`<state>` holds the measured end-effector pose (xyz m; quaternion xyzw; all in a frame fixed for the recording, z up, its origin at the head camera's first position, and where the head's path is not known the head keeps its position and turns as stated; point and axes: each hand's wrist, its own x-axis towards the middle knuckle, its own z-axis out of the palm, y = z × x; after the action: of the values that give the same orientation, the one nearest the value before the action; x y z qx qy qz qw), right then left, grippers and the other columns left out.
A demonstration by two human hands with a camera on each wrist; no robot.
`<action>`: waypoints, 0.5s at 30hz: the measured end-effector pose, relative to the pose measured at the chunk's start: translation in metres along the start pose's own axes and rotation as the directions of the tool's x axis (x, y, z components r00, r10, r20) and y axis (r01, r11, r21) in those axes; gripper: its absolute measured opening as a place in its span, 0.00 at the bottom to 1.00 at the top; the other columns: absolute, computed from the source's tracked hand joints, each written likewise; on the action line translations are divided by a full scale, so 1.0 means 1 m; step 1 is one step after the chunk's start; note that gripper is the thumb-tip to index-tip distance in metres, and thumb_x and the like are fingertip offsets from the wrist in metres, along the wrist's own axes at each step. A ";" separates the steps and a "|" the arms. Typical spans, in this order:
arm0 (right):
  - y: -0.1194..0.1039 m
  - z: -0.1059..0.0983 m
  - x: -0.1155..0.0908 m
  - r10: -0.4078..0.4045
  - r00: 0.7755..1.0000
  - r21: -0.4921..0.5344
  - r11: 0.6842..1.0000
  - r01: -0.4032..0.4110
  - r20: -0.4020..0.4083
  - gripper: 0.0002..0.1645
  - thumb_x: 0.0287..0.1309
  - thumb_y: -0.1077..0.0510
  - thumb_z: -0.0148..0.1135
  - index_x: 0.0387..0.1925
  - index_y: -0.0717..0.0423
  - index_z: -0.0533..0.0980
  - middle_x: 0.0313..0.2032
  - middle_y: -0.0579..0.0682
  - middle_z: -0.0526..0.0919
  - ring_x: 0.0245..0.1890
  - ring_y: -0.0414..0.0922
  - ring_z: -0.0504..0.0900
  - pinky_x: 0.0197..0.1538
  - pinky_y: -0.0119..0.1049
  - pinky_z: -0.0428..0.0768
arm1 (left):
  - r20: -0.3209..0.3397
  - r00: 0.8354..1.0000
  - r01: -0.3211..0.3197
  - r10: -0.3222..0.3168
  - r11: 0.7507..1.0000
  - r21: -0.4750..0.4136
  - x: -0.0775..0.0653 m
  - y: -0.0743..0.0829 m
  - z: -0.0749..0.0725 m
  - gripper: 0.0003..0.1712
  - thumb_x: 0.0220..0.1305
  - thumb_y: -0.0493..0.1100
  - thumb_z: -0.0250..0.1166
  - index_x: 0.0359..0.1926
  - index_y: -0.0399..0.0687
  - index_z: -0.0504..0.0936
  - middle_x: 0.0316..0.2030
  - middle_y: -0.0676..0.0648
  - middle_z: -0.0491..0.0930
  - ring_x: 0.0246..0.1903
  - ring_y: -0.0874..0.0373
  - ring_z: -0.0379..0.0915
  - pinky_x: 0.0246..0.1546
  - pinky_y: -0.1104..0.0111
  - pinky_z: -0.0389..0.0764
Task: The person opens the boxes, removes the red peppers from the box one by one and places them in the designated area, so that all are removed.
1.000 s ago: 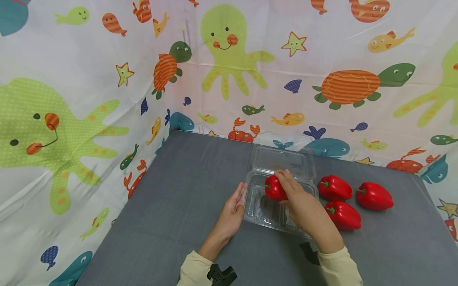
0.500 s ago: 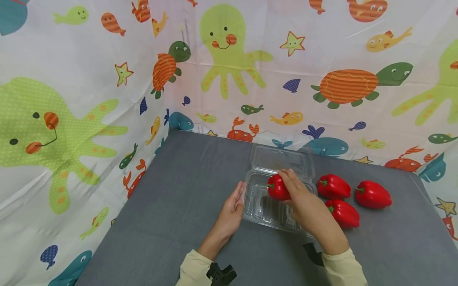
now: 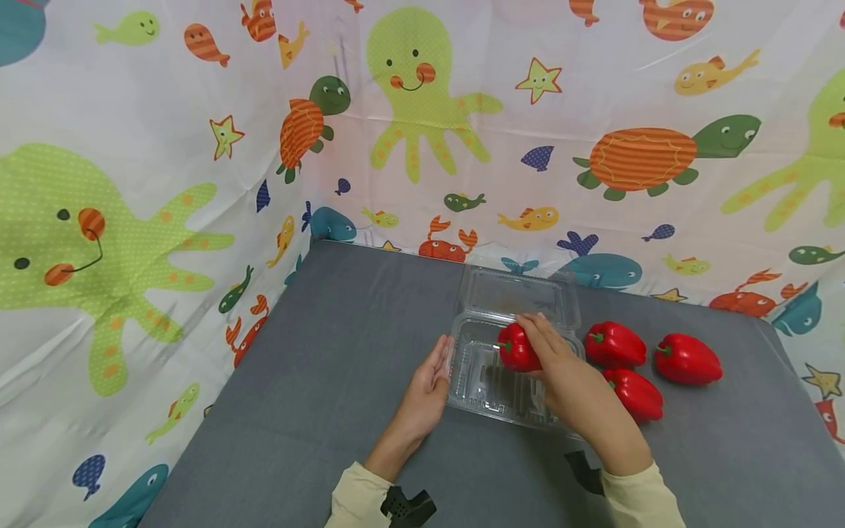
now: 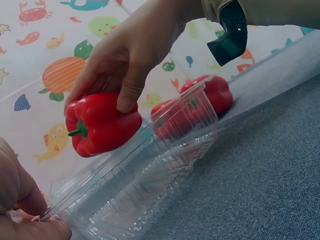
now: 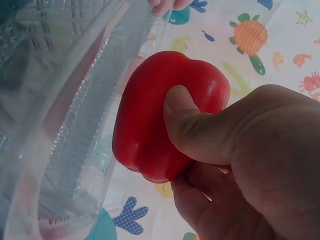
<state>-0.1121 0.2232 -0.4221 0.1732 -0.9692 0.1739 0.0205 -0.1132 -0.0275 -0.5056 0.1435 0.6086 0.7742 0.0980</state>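
My right hand [image 3: 573, 385] holds a red bell pepper [image 3: 517, 349] with a green stem, its thumb on one side and its fingers round the other. In the left wrist view, the held pepper [image 4: 102, 125] is above the rim of a clear plastic clamshell container [image 4: 125, 190]. The container [image 3: 472, 378] stands on the table with its lid [image 3: 518, 295] folded back. At its left edge, my left hand [image 3: 422, 392] pinches the rim between thumb and fingers, as the left wrist view shows. The right wrist view has the right thumb [image 5: 182, 110] pressed against the pepper.
Right of the container lie three more red bell peppers, one behind [image 3: 615, 345], one in front [image 3: 637, 396] and one farther right [image 3: 689, 359]. A grey cloth [image 3: 317, 367] covers the table. A sea-animal curtain [image 3: 502, 198] borders its back and left side.
My right hand has shifted slightly to the right with the bell pepper, still over the container. My left hand stays at the container's left edge.
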 end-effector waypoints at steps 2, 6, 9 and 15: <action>0.001 -0.001 -0.001 0.003 1.000 -0.002 1.000 -0.003 0.001 0.68 0.50 0.65 0.83 0.85 0.43 0.53 0.81 0.59 0.60 0.77 0.64 0.64 0.30 0.35 0.87 | -0.002 1.000 -0.002 0.002 1.000 0.000 0.000 0.000 0.000 0.38 0.78 0.23 0.36 0.84 0.35 0.38 0.84 0.38 0.42 0.83 0.51 0.36 0.80 0.64 0.45; 0.004 -0.002 -0.003 0.005 1.000 -0.006 1.000 -0.005 0.004 0.69 0.49 0.65 0.82 0.85 0.44 0.52 0.81 0.59 0.59 0.78 0.64 0.62 0.35 0.43 0.91 | -0.005 1.000 -0.003 0.003 1.000 0.004 0.000 -0.001 0.000 0.38 0.78 0.23 0.37 0.84 0.35 0.38 0.84 0.38 0.43 0.83 0.51 0.37 0.80 0.65 0.45; 0.007 -0.004 -0.004 0.002 1.000 -0.008 1.000 -0.002 -0.002 0.69 0.48 0.66 0.83 0.85 0.45 0.53 0.81 0.60 0.60 0.78 0.65 0.62 0.40 0.50 0.92 | -0.006 1.000 -0.006 0.006 1.000 0.010 0.000 -0.002 0.000 0.38 0.78 0.23 0.37 0.84 0.35 0.39 0.84 0.38 0.42 0.83 0.51 0.37 0.80 0.65 0.45; 0.011 -0.009 -0.009 0.006 1.000 0.013 1.000 -0.006 -0.002 0.70 0.45 0.66 0.84 0.85 0.46 0.53 0.81 0.60 0.59 0.78 0.65 0.61 0.41 0.54 0.91 | 0.006 1.000 -0.008 0.008 1.000 0.005 0.000 -0.003 -0.001 0.39 0.78 0.23 0.36 0.84 0.36 0.38 0.84 0.37 0.41 0.83 0.52 0.36 0.80 0.66 0.44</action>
<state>-0.1079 0.2390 -0.4181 0.1701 -0.9686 0.1805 0.0198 -0.1134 -0.0278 -0.5086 0.1484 0.6096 0.7727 0.0961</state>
